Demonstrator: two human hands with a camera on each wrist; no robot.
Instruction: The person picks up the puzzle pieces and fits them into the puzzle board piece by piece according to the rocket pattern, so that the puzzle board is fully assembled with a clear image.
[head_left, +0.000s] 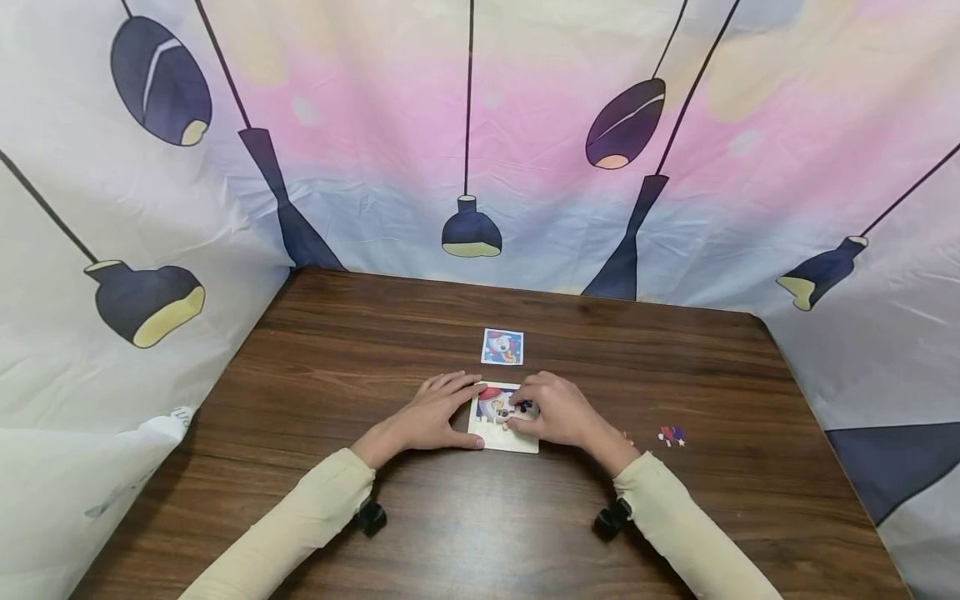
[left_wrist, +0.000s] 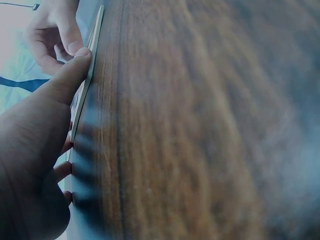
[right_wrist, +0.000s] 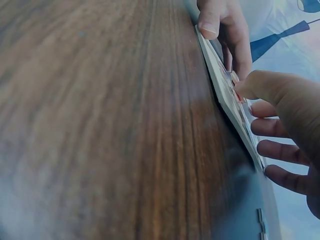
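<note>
A jigsaw puzzle in a pale tray (head_left: 513, 443) lies flat on the table, its picture partly filled in with red, white and dark blue. My left hand (head_left: 433, 414) rests at the tray's left side, fingers stretched out, with the thumb on the near left corner and the index finger at the far left one. Over the right half of the picture, my right hand (head_left: 561, 410) bends its fingers and pinches a small puzzle piece (right_wrist: 239, 95) between thumb and fingertips, close to the tray's surface. That hand covers part of the picture.
A small printed picture card (head_left: 502, 347) lies beyond the tray. Several loose puzzle pieces (head_left: 672, 436) sit to the right, with a reddish one (head_left: 627, 437) partly behind my right wrist. A printed cloth (head_left: 390, 208) hangs around the wooden table (head_left: 480, 525).
</note>
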